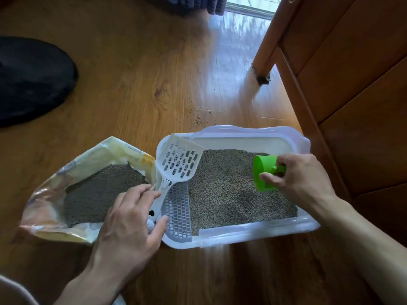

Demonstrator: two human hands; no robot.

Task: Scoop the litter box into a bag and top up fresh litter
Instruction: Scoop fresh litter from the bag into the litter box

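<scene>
Glossy wooden floor [132, 89] with a warm grain carries everything, and a dark rounded fabric shape [30, 80] lies at its far left. Nearer, a crinkled litter bag [48, 194] with a shiny foil lining lies open on its side, fine grey granules showing inside. The left hand [130, 225] rests at the bag's mouth, its fingers [141, 192] loosely curled round the handle of a white slotted plastic scoop [178, 164], whose perforated blade tilts up over the left rim of the litter box [253, 232]. That box is a white, round-cornered plastic tray with a grey gridded step inside its left end and a bed of coarse tan pellets [231, 190]. Above the pellets toward the right, the right hand [301, 177] pinches the handle of a smooth green plastic cup [262, 170] tipped on its side. Brown wooden furniture [352, 73] stands at the right.
</scene>
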